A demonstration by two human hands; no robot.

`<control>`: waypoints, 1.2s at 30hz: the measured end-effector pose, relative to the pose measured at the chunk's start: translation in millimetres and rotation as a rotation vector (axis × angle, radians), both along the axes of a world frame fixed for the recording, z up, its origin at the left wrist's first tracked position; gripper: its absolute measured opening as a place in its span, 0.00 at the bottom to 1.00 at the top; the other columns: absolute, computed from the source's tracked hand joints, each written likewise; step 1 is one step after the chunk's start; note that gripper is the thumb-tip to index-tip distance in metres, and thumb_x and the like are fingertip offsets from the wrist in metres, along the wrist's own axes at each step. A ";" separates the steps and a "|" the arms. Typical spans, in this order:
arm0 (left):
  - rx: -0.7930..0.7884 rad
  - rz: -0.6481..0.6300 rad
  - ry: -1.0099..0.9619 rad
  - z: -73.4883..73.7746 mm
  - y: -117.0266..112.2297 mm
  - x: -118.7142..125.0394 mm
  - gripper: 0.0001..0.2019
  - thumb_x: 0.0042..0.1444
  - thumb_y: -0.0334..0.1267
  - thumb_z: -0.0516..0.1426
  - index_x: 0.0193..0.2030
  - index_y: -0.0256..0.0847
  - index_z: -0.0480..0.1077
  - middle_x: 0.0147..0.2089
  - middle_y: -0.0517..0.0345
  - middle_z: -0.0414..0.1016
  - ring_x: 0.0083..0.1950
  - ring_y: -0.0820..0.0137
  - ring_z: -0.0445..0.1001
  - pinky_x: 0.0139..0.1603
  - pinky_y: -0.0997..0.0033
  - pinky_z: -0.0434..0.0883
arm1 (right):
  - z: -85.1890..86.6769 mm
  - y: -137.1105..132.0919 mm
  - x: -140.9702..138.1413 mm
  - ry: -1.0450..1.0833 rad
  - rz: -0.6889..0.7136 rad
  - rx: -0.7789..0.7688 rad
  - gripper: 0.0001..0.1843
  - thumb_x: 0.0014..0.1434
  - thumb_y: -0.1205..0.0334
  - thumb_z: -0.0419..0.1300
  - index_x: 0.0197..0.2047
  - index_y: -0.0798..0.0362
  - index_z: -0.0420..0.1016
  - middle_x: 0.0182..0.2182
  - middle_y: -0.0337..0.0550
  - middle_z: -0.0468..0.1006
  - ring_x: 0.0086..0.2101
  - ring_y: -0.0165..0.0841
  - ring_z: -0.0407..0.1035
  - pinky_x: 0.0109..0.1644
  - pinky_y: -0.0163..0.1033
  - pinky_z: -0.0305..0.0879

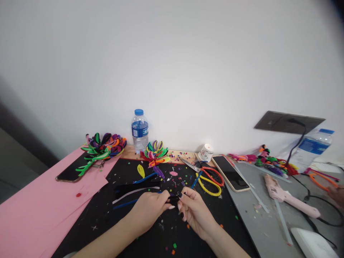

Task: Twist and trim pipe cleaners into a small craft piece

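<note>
My left hand and my right hand meet over a black mat, both pinching the same black pipe cleaner between fingertips. More pipe cleaners, black, white and blue, lie just left of my left hand. A small bunch of bright pipe-cleaner loops sits beyond my hands, near a yellow loop. Scissors with red and yellow handles lie to the right of my right hand.
A water bottle stands at the wall. Pink paper bears a phone and a larger loop bundle. Right: another phone, a white cup, a pink glue gun, a second bottle, another person's hand.
</note>
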State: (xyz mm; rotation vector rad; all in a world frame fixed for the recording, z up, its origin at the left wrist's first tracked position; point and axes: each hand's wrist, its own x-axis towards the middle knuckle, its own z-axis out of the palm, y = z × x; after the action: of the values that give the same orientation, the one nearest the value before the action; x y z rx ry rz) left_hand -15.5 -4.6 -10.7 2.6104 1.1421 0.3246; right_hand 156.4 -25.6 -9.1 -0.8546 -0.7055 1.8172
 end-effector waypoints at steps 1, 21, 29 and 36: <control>0.014 0.002 0.009 0.3 0.2 -0.2 0.05 0.58 0.36 0.51 0.40 0.39 0.62 0.32 0.57 0.76 0.33 0.64 0.74 0.29 0.72 0.63 | -0.1 -0.4 0.1 -0.004 0.004 -0.003 0.11 0.52 0.62 0.61 0.25 0.58 0.64 0.17 0.39 0.73 0.13 0.21 0.63 0.15 0.23 0.60; -0.879 0.209 -1.017 6.6 0.5 10.6 0.14 0.55 0.46 0.51 0.40 0.37 0.65 0.25 0.62 0.69 0.17 0.81 0.56 0.19 0.80 0.53 | 1.5 -2.9 -2.8 -0.080 -0.019 0.046 0.12 0.51 0.58 0.62 0.26 0.59 0.69 0.20 0.41 0.74 0.15 0.22 0.65 0.18 0.26 0.62; -1.301 0.190 -1.142 10.6 0.6 5.6 0.13 0.52 0.46 0.56 0.33 0.36 0.61 0.29 0.56 0.73 0.22 0.80 0.63 0.25 0.79 0.59 | 7.0 -0.3 -3.0 -0.434 -0.080 0.228 0.07 0.47 0.61 0.63 0.28 0.58 0.76 0.17 0.38 0.74 0.16 0.26 0.66 0.21 0.31 0.64; -1.212 0.171 -0.989 -2.3 1.8 6.2 0.12 0.53 0.44 0.55 0.35 0.38 0.57 0.28 0.54 0.76 0.17 0.79 0.66 0.20 0.80 0.59 | 6.1 0.5 -3.7 -0.461 -0.081 0.200 0.06 0.47 0.63 0.63 0.29 0.58 0.74 0.16 0.37 0.73 0.17 0.27 0.67 0.22 0.32 0.66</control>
State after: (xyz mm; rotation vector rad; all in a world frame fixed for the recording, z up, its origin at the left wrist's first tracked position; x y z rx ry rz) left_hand -9.3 -2.8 -13.0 1.0508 0.7599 0.6015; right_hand 152.6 -25.2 -2.9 -1.1614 -1.1061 1.4571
